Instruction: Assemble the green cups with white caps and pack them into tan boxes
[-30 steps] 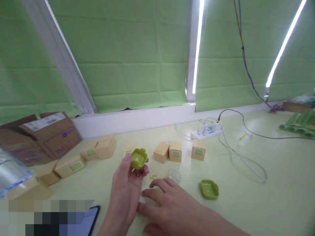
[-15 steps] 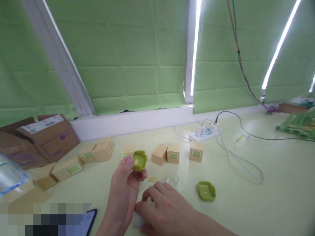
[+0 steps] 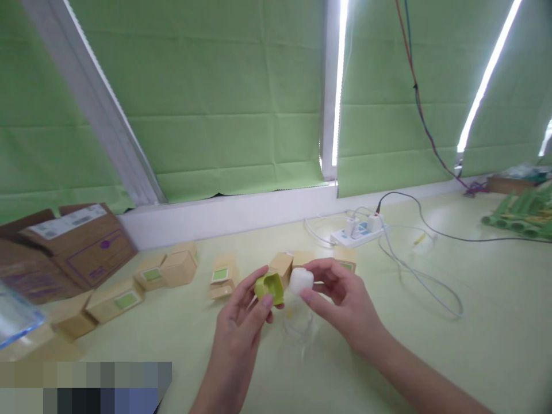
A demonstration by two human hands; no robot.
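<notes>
My left hand (image 3: 244, 322) pinches a small green plastic case half (image 3: 269, 287) with its hollow side turned to the right. My right hand (image 3: 345, 299) holds a small white rounded piece (image 3: 301, 280) between thumb and fingers, right beside the green half and almost touching it. Both are raised above the pale green table (image 3: 431, 345). Under my hands a clear plastic cup (image 3: 298, 322) lies on the table, blurred. The second green half seen before is hidden behind my right hand.
Several small cardboard boxes with green labels (image 3: 219, 276) lie in a row behind my hands. A large brown carton (image 3: 73, 241) stands at far left. A white power strip (image 3: 357, 230) with cables sits at the back, green tubes (image 3: 521, 213) at far right.
My right hand rose from the table with the white piece and came up to the green half. My left hand turned the green half sideways and moved right.
</notes>
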